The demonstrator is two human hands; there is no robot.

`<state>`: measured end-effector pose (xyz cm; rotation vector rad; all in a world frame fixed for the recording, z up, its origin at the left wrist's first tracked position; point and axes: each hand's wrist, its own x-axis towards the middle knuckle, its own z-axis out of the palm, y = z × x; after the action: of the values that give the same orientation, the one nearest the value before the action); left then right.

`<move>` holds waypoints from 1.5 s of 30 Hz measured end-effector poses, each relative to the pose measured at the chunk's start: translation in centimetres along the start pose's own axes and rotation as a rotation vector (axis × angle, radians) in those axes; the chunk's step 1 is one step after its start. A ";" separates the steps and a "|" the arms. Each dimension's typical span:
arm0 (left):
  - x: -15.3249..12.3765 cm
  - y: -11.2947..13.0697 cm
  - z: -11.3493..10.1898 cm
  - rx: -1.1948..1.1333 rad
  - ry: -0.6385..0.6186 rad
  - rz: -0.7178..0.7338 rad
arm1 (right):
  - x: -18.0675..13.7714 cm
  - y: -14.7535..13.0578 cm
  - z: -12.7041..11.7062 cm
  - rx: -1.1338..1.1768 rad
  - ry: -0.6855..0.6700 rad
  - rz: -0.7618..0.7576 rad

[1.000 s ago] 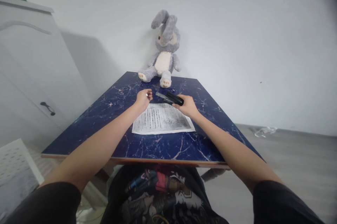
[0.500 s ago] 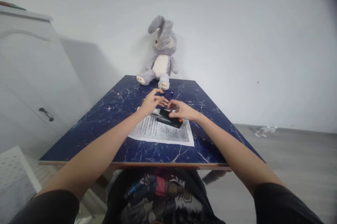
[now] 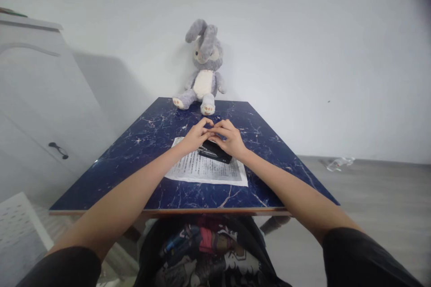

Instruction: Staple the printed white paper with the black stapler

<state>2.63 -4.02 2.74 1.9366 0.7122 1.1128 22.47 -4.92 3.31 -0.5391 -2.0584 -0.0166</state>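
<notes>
Two hands meet over a stapler on a sheet of paper.

A white cabinet (image 3: pixel 40 98) stands at nine o'clock (one dark handle showing). On the blue marbled table (image 3: pixel 134 161) lies the paper (image 3: pixel 202 171); the left hand (image 3: pixel 195 136) rests on it, fingers curled, tips touching the right hand (image 3: pixel 230 139), which lies bent over the black stapler (image 3: pixel 213 151). Whether either hand grips it cannot be told. A grey plush rabbit (image 3: pixel 204 69) sits at twelve o'clock by the wall.
</notes>
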 end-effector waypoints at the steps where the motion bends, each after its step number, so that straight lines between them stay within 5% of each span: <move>1: 0.0 -0.2 0.0 -0.007 -0.008 0.004 | 0.0 0.0 0.0 0.007 -0.010 -0.011; 9: 0.0 -0.3 -0.1 0.024 -0.030 0.029 | -0.1 1.0 -0.1 -0.039 -0.085 -0.089; 12: 0.4 -0.9 -2.1 0.198 0.204 0.028 | -0.3 3.1 -0.8 -0.131 -0.032 0.026; 15: 0.4 -2.9 -5.6 0.643 0.423 -0.094 | -0.9 6.6 -2.2 -0.327 -0.092 0.336; 18: 0.1 -5.6 -8.5 0.937 0.313 -0.221 | -2.2 10.1 -3.3 -0.457 -0.215 0.556; 23: 0.0 -7.9 -9.4 0.973 0.215 -0.282 | -3.8 12.8 -3.7 -0.452 -0.281 0.634; 27: 0.2 -7.7 -9.1 0.963 0.216 -0.284 | -3.2 11.7 -3.1 -0.405 -0.219 0.551; 31: 0.1 -7.3 -8.8 0.897 0.251 -0.245 | -1.5 7.6 -2.4 -0.236 -0.212 0.389; 36: 0.5 -6.9 -7.5 0.712 0.369 -0.180 | -0.5 2.1 -1.6 0.188 -0.493 0.245; 40: 0.9 -6.3 -6.0 0.303 0.439 -0.156 | -0.4 0.5 -1.2 0.143 -0.656 0.215; 45: 1.0 -4.8 -4.2 0.046 0.407 -0.098 | 0.2 1.6 -2.4 0.011 -0.511 0.251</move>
<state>-0.99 0.82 0.47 1.7063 1.0455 1.4578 24.93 -3.98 4.37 -0.8592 -2.4621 0.3095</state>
